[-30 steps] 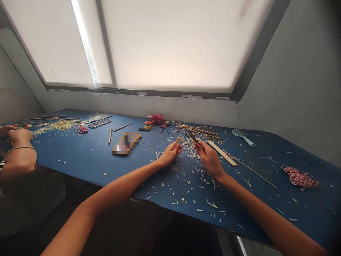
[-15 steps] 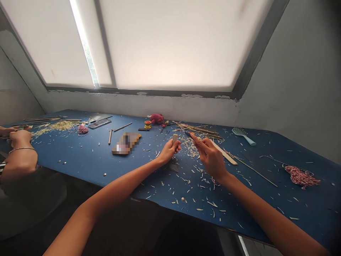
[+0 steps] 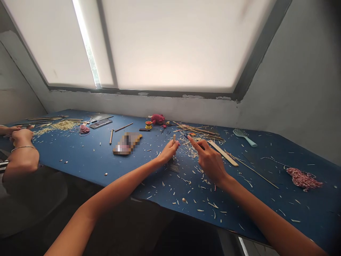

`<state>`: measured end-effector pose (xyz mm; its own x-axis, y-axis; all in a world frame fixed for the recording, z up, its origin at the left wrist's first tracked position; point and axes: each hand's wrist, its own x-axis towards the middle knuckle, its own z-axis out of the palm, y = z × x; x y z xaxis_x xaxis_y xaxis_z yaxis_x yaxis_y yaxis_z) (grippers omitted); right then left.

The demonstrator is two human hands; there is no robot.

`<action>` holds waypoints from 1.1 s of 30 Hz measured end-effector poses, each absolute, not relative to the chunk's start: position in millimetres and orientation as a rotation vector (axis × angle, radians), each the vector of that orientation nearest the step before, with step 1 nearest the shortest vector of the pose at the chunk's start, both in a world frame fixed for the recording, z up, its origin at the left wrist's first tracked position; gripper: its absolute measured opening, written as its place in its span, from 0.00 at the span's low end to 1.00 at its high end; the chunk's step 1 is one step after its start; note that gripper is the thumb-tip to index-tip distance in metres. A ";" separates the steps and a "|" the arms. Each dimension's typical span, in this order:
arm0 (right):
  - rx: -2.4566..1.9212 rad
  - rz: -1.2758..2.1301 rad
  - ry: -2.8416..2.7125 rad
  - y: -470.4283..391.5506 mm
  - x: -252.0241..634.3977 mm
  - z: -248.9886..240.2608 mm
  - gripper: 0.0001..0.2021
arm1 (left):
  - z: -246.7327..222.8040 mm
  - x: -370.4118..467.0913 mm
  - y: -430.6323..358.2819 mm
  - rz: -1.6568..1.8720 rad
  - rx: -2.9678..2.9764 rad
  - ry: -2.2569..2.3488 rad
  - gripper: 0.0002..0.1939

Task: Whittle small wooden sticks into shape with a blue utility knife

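Blue covers the bench [image 3: 87,156], and pale shavings [image 3: 213,205] lie strewn toward its near edge around a small round bead-like thing [image 3: 183,200]. Farther in, the right hand [image 3: 211,161] is closed on a dark slim tool [image 3: 185,136]; its index finger has straightened along the tool over the last second. The left hand [image 3: 167,152] is clamped on a small wooden piece [image 3: 174,138], upright above the bench, between its near and far edges. That piece showed its broad face a second ago and now shows a narrow side, which suggests a different side is being offered to the tool. Tool and wood are near but apart, so no cut is being made. Beyond the right hand lies a flat wooden strip [image 3: 223,153]; behind that, thin sticks [image 3: 199,130] reach toward the far edge, near a maroon toy [image 3: 158,119].
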<state>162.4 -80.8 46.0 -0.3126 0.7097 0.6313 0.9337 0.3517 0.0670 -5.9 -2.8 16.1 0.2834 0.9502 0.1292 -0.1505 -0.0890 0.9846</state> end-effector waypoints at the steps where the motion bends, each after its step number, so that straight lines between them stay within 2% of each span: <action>1: -1.437 -0.576 -2.113 -80.9 162.2 46.1 0.30 | 16.3 -6.6 -2.9 1.112 1.343 0.806 0.16; 6: -1.391 -0.609 -2.170 -81.1 161.3 45.2 0.25 | 12.0 -6.8 -1.9 1.048 1.519 0.683 0.20; 14: -1.329 -0.604 -2.207 -79.0 163.7 40.7 0.34 | 5.2 -3.3 3.2 0.978 1.446 0.638 0.21; 22: -1.333 -0.528 -2.191 -80.6 161.0 38.9 0.28 | 7.0 -4.5 2.5 0.960 1.426 0.615 0.22; 33: -1.316 -0.531 -2.203 -80.5 160.5 37.7 0.30 | 9.7 -3.8 -1.5 0.985 1.484 0.632 0.25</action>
